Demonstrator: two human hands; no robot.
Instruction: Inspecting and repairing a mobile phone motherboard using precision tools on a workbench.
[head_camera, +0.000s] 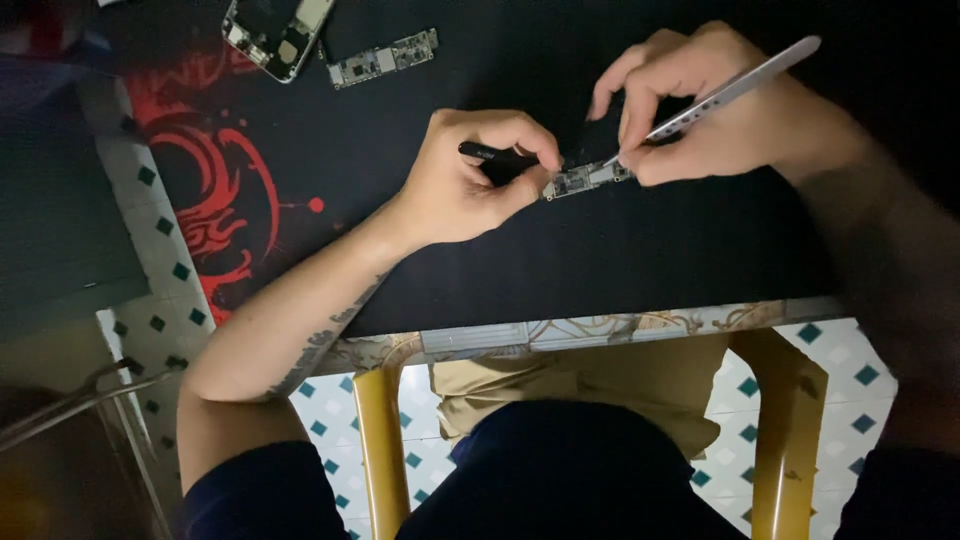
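- Nearest the camera sit the person's dark-clothed lap and the yellow chair frame (378, 440), below both forearms and over a tiled floor (850, 385) with teal diamonds.
- Beyond them the table (620, 325) shows a patterned front edge; a black mat (400, 150) with a red swirl design covers it under both hands.
- Left hand (470, 180) is closed around a black pen-like tool (495, 153), its thumb and fingers also pinching the near end of a small circuit board (585, 180).
- Right hand (720, 110) is closed on silver tweezers (730, 90), whose tips (612, 158) come down onto the board just beside the left fingertips.
- That circuit board lies on the mat between the two hands, touching both.
- Well away, up and to the left of the left hand, lie an opened phone body (275, 35) and a second narrow board (385, 60), close together.
- Judging by the grip, the step in hand is fine work on a part of the board; whether the tweezers hold anything is too small to tell. Any further move calls for a steady board and small, careful tip motion.
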